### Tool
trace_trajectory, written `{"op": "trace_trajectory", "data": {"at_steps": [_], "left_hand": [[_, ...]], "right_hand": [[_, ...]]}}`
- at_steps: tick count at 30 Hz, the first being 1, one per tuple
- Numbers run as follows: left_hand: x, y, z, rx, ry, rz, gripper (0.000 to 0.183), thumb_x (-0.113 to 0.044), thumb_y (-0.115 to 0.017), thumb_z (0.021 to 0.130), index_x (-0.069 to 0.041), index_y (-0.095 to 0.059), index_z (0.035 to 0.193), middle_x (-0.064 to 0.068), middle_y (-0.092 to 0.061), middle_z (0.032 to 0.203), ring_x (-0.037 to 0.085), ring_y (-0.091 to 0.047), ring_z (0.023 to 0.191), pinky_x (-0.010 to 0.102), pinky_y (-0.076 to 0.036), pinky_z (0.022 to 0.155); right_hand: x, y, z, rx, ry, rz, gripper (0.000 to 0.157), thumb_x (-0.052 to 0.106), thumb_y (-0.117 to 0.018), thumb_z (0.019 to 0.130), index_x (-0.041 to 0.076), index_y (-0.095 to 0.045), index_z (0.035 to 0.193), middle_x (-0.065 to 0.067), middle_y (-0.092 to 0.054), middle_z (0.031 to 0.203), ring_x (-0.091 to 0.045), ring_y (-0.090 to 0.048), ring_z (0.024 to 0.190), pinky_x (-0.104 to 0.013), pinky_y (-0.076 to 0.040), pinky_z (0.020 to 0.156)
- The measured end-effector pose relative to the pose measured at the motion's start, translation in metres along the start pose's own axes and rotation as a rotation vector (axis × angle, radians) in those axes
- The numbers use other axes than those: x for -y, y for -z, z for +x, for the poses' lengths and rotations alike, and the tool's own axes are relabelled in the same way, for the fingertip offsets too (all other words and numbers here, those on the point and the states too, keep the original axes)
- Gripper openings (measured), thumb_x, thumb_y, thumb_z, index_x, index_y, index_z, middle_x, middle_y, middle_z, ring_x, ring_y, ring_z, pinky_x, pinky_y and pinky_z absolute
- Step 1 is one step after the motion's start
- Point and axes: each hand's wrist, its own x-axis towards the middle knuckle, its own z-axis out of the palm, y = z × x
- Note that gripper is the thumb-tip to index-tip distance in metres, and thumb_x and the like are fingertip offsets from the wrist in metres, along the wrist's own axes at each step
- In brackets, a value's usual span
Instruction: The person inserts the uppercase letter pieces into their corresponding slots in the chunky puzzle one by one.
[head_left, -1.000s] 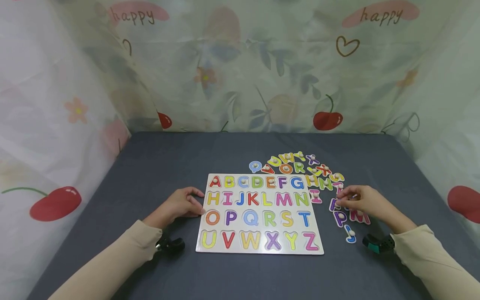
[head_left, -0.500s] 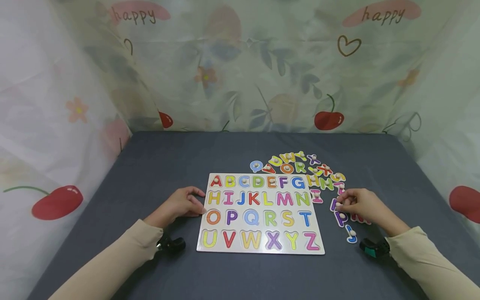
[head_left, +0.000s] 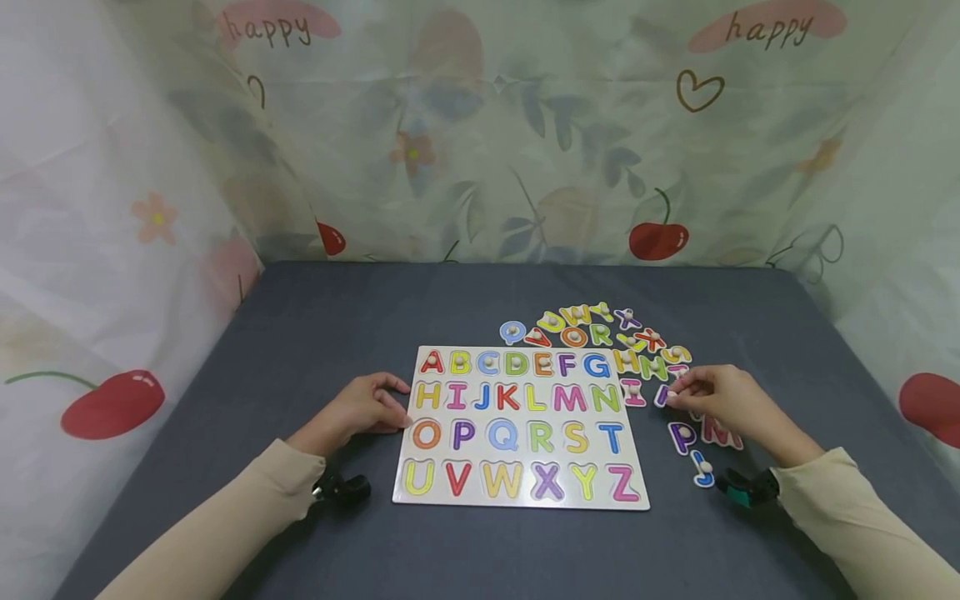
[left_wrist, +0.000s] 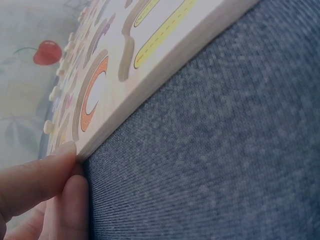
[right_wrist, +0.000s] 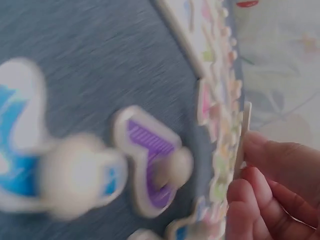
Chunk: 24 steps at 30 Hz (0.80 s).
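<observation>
My left hand (head_left: 367, 406) pinches the left edge of a white alphabet puzzle board (head_left: 408, 454), thumb on top in the left wrist view. The board lies flat; A to E hold knobbed letters, and the other spaces show printed recesses. My right hand (head_left: 716, 400) pinches a small purple letter piece (head_left: 662, 396), partly hidden by the fingers, to the right of the board. In the right wrist view this piece (right_wrist: 243, 137) appears edge-on between thumb and fingers. Below that hand lie a purple P piece (head_left: 682, 437), a blue J piece (head_left: 702, 469) and a pink M piece (head_left: 722, 433).
Several knobbed letter pieces curve around the board's upper right corner, among them an orange O (head_left: 573, 337), a blue Q (head_left: 513, 332) and a pink I (head_left: 632, 392). A dark cloth (head_left: 337, 308) covers the table, with patterned curtains (head_left: 480, 150) behind and at both sides.
The right hand has taken hold of the purple letter piece from above the P and moved it slightly up and left. The left hand stays on the board's edge.
</observation>
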Motion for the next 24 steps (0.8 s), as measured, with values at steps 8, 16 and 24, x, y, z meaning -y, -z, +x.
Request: {"op": "trace_trajectory", "data": {"at_steps": [8,16,24], "left_hand": [[0.0,-0.001,0.0,-0.012,0.0,0.0,0.051,-0.001,-0.081,0.074,-0.002,-0.056,0.118,0.006,-0.069,0.074,0.015,-0.065,0.067,0.027,-0.055,0.063],[-0.001,-0.001,-0.001,-0.012,-0.002,-0.002,0.052,0.0,-0.081,0.074,-0.001,-0.055,0.119,0.006,-0.07,0.074,0.014,-0.065,0.066,0.027,-0.055,0.062],[-0.001,0.0,0.0,-0.009,0.0,-0.002,0.052,-0.001,-0.081,0.074,-0.001,-0.055,0.119,0.006,-0.069,0.075,0.014,-0.065,0.067,0.027,-0.055,0.062]], "right_hand": [[0.029,-0.001,0.019,-0.058,0.074,0.046,0.03,0.032,-0.073,0.087,0.007,-0.07,0.103,-0.004,-0.066,0.087,-0.018,-0.056,0.077,-0.024,-0.049,0.064],[0.056,-0.017,0.054,-0.038,0.117,0.097,0.025,0.022,-0.073,0.087,0.004,-0.071,0.104,-0.006,-0.067,0.088,-0.018,-0.058,0.077,-0.026,-0.049,0.066],[0.074,-0.039,0.082,-0.007,0.119,0.127,0.02,0.019,-0.073,0.086,0.006,-0.072,0.102,-0.006,-0.069,0.089,-0.017,-0.06,0.077,-0.027,-0.048,0.068]]}}
